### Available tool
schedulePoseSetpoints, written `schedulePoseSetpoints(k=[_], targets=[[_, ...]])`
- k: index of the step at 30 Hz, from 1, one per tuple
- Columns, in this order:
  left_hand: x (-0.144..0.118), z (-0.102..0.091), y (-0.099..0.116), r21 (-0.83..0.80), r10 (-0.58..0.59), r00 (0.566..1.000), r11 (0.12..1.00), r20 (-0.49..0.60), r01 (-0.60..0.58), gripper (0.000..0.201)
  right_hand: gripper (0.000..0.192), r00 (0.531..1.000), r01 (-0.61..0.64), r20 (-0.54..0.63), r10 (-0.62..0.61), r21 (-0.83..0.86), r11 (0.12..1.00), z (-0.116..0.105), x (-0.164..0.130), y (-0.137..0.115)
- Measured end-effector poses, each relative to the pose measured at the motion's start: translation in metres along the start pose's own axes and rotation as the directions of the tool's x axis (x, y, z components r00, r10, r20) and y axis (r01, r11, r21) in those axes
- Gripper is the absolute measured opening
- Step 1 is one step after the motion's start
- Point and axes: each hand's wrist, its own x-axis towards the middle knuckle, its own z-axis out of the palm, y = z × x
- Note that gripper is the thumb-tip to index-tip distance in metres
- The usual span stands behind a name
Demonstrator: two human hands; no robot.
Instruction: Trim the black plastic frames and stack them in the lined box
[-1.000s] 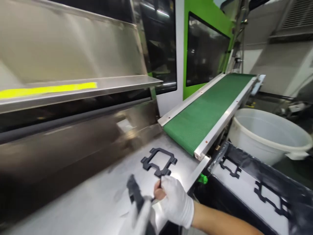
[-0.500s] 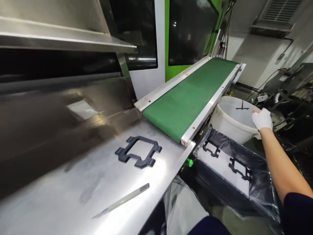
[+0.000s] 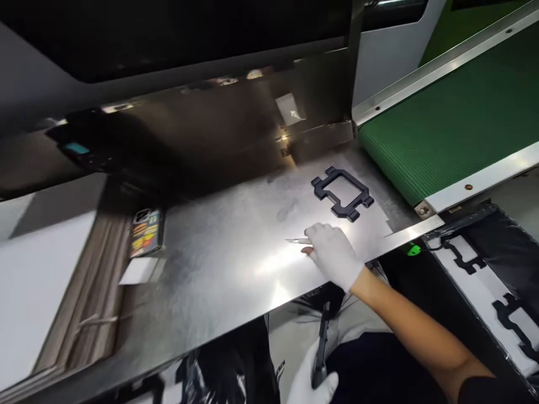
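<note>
My right hand (image 3: 334,253), in a white glove with bare thumb tip, is closed around a craft knife (image 3: 300,241) just over the steel table. Its pointed blade faces left, and my palm hides most of the handle. Low in the view, my gloved left hand (image 3: 309,376) grips a black plastic frame (image 3: 322,342), seen nearly edge-on, in front of my body. Another black plastic frame (image 3: 357,186) lies flat on the table beyond my right hand, with clips sticking out around its rectangular opening.
The green conveyor belt (image 3: 455,123) ends at the table's right. Below it, a plastic-lined box (image 3: 484,292) holds black frames on white sheets. At left stand stacked cardboard sheets (image 3: 90,292) and a phone in a colourful case (image 3: 145,231). A steel panel (image 3: 227,140) rises behind.
The view has swung left. My right hand has come from the white tub, where a thin black piece was in the air, and taken hold of the craft knife. My left hand has come into view.
</note>
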Motion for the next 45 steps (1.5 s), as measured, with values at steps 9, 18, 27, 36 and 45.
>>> schedulePoseSetpoints(k=[9, 18, 27, 36, 45], targets=[[-0.020, 0.020, 0.020, -0.240, -0.055, 0.976, 0.971, -0.212, 0.002, 0.050, 0.020, 0.963, -0.003, 0.266, -0.038, 0.153, 0.988, -0.024, -0.019, 0.034], [-0.022, 0.036, 0.038, -0.241, 0.049, 0.981, 0.966, -0.187, -0.094, 0.049, 0.028, 0.704, -0.164, 0.685, -0.186, 0.412, 0.897, 0.043, -0.173, 0.000], [-0.022, 0.042, 0.049, -0.234, -0.008, 0.978, 0.971, -0.208, -0.042, 0.012, 0.031, 0.751, -0.253, 0.659, -0.038, 0.341, 0.906, 0.067, -0.181, -0.011], [-0.025, 0.045, 0.045, -0.161, -0.066, 0.980, 0.986, -0.189, 0.035, 0.014, 0.031, 0.733, -0.218, 0.676, -0.079, 0.343, 0.914, 0.072, -0.184, -0.006], [-0.019, 0.047, 0.045, -0.080, -0.079, 0.972, 0.995, -0.222, 0.062, 0.010, 0.033, 0.714, -0.309, 0.700, 0.011, 0.300, 0.903, 0.073, -0.187, -0.012]])
